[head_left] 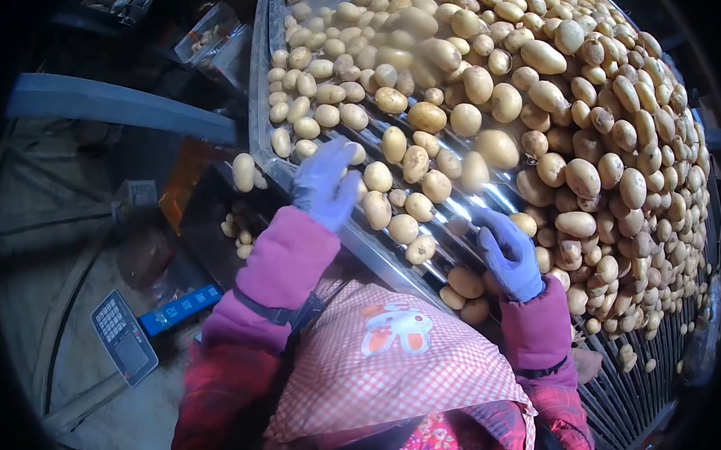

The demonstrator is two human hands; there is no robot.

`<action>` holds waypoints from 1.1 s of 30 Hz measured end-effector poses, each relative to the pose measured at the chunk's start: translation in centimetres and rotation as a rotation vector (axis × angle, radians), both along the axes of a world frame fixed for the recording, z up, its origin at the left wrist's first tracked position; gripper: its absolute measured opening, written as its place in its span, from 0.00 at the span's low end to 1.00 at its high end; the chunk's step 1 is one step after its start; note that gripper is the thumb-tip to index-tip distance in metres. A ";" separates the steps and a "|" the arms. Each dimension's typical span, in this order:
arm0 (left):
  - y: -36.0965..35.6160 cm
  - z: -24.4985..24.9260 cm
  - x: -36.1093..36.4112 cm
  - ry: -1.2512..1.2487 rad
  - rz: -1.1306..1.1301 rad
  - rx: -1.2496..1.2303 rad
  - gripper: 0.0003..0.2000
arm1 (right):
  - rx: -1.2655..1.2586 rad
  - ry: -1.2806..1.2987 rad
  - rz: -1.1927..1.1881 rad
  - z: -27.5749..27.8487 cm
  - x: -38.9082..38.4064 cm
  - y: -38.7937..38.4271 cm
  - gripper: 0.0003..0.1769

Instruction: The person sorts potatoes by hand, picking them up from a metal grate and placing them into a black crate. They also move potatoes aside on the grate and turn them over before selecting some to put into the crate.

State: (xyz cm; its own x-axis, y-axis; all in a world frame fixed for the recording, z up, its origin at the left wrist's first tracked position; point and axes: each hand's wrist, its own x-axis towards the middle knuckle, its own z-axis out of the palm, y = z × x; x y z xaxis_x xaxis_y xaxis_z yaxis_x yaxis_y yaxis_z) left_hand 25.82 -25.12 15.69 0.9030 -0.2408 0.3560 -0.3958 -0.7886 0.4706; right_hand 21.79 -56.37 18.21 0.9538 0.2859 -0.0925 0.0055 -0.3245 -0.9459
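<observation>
The left hand (326, 183), in a purple-blue glove, reaches over the rim (368, 245) of the metal sorting bed with its fingers loosely extended; whether it grips anything I cannot tell. One pale potato (377, 176) lies just beside it at about 3 o'clock, another (306, 149) close by at 11 o'clock, and a short row runs down toward its 4 o'clock on the shiny metal bars (448, 243). The right hand (508, 251), gloved alike, is half curled, thumb and fingers parted with a gap between them. A yellow potato (523, 224) sits near it at 1 o'clock, a browner potato (465, 282) at 8, while the big potato heap (588, 179) spreads from its 12 to 3 o'clock.
</observation>
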 end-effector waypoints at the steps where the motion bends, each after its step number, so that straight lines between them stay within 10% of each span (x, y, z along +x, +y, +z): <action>1: 0.8 -0.2 -0.3 0.066 0.058 -0.107 0.18 | -0.004 -0.010 -0.003 -0.1 -0.3 -0.4 0.18; 7: -0.3 0.4 -1.0 0.110 0.041 -0.152 0.13 | -0.100 -0.109 -0.023 -0.1 -0.1 -0.3 0.19; 12: -2.8 0.3 -1.2 -0.016 -0.118 -0.138 0.13 | -0.696 -0.620 0.118 0.2 3.6 1.1 0.29; 16: -2.4 0.8 -1.7 0.143 -0.091 -0.115 0.15 | -0.908 -0.464 0.146 -2.3 6.6 3.5 0.31; 20: -2.9 0.7 -2.2 0.055 -0.123 -0.120 0.13 | -0.622 -0.532 0.084 -3.6 7.5 2.6 0.30; 24: -5.8 4.0 -0.6 1.157 0.296 -1.502 0.21 | 0.099 0.031 -0.047 1.2 5.2 4.9 0.30; 29: -6.3 3.7 -0.3 1.360 0.295 -1.711 0.20 | -0.560 -0.728 -0.115 -0.3 11.0 3.9 0.25; 33: -4.8 2.6 0.3 1.267 0.095 -1.791 0.23 | -0.887 -0.584 0.002 -3.1 13.7 4.7 0.25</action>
